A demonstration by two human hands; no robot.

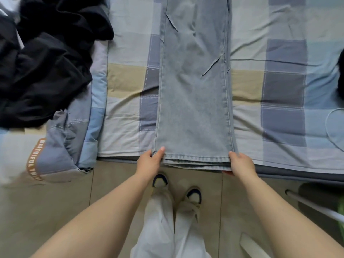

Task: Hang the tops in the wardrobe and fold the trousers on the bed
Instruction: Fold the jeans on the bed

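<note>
Light blue jeans [194, 90] lie flat along the checked bed [283, 108], legs stacked one on the other, hems at the near edge. My left hand [150, 160] pinches the left corner of the hems, thumb on top. At the right corner, my right hand [241, 163] grips the hems with its fingers curled under the edge. The waist end runs out of view at the top.
A heap of black clothes [46, 58] lies on the bed's left side over a folded quilt [61, 146]. Another dark item [340, 79] shows at the right edge. I stand on a tiled floor [55, 211]; a white rail [314, 205] is at lower right.
</note>
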